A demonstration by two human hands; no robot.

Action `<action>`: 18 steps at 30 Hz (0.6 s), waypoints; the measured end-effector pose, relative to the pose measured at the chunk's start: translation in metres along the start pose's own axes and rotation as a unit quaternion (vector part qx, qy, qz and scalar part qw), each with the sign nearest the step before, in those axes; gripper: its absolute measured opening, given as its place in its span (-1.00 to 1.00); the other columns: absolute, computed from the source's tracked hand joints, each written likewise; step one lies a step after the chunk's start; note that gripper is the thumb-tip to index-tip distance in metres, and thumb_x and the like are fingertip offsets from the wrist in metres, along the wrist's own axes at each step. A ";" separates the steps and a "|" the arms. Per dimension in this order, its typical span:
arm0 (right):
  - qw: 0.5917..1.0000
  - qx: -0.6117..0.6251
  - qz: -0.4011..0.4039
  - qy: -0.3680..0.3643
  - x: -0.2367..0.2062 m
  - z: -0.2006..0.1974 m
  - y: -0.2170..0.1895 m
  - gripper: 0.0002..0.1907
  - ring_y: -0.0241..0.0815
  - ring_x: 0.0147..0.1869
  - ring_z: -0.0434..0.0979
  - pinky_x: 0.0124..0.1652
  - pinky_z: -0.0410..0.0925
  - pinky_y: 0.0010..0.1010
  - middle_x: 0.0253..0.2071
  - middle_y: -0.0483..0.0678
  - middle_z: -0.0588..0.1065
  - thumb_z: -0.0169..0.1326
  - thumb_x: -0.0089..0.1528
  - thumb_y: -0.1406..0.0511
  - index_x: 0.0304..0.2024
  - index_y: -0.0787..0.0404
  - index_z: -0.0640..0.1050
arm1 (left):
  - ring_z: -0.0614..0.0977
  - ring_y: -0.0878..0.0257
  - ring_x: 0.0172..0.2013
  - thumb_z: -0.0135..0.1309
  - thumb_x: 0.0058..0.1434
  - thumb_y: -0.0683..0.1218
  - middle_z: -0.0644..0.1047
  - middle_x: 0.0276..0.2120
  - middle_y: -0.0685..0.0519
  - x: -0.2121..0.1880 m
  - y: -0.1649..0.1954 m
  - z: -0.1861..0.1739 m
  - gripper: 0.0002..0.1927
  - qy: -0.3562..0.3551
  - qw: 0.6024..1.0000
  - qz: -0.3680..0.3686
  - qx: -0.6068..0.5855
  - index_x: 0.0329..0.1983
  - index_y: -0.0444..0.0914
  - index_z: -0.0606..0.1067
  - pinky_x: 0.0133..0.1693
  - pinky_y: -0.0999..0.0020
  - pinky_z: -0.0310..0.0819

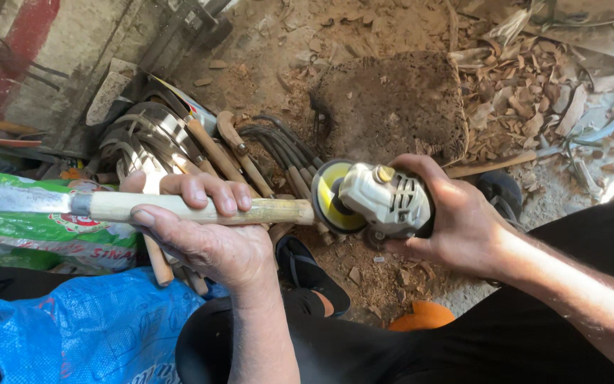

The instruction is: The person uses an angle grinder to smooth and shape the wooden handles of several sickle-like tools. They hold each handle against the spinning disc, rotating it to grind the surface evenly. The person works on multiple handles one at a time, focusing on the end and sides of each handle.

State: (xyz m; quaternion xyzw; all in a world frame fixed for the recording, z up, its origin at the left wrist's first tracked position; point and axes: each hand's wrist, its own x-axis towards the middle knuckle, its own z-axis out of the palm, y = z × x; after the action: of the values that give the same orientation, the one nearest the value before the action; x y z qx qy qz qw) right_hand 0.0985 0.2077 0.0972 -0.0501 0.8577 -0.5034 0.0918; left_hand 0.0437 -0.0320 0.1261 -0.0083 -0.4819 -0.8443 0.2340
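My left hand grips the pale wooden handle of a long tool, held level; its grey metal blade runs off to the left edge. In my right hand I hold a grey angle grinder. Its yellow disc sits against the handle's right end.
A pile of curved sickle blades with wooden handles lies on the ground behind my hands. A worn wooden block and wood chips are at the back. A green sack and a blue sack lie at the left. My sandalled foot rests below.
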 end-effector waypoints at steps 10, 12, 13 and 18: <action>0.999 -0.052 0.000 0.000 -0.003 0.004 -0.001 0.02 -0.05 0.01 0.67 -0.02 0.54 -0.27 -0.02 0.08 0.57 0.48 -0.17 0.21 0.26 0.15 0.25 | 0.34 0.33 -0.47 -0.08 0.55 0.26 0.31 -0.34 0.07 -0.005 0.000 0.004 -0.49 0.001 0.999 0.031 0.015 0.30 -0.12 0.14 -0.41 0.38 0.33; 0.999 -0.021 0.011 -0.021 -0.004 0.006 0.000 -0.01 -0.12 -0.01 0.71 -0.03 0.57 -0.32 -0.08 0.01 0.61 0.47 -0.16 0.20 0.26 0.08 0.28 | 0.34 0.33 -0.48 -0.08 0.56 0.27 0.31 -0.34 0.07 -0.006 0.000 0.004 -0.49 0.005 0.999 0.037 0.019 0.28 -0.13 0.14 -0.42 0.37 0.34; 0.999 -0.031 0.013 -0.016 -0.004 0.005 0.001 0.01 -0.11 0.00 0.69 -0.02 0.56 -0.31 -0.06 0.03 0.60 0.48 -0.16 0.20 0.28 0.09 0.26 | 0.33 0.33 -0.49 -0.08 0.56 0.27 0.31 -0.34 0.07 -0.006 0.000 0.005 -0.49 0.002 0.999 0.037 0.023 0.27 -0.13 0.15 -0.41 0.37 0.34; 0.999 -0.048 0.004 0.008 -0.002 0.003 0.004 0.03 -0.10 0.03 0.64 -0.01 0.51 -0.32 -0.01 0.08 0.55 0.49 -0.18 0.25 0.26 0.16 0.24 | 0.31 0.33 -0.51 -0.06 0.52 0.31 0.30 -0.37 0.10 -0.007 -0.001 0.005 -0.47 -0.009 0.999 0.024 0.020 0.26 -0.12 0.19 -0.43 0.38 0.31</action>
State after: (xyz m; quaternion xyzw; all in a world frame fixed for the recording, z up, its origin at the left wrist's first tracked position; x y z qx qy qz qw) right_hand 0.1013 0.2081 0.0925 -0.0470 0.8819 -0.4615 0.0844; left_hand 0.0488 -0.0252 0.1264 -0.0224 -0.5004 -0.8287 0.2497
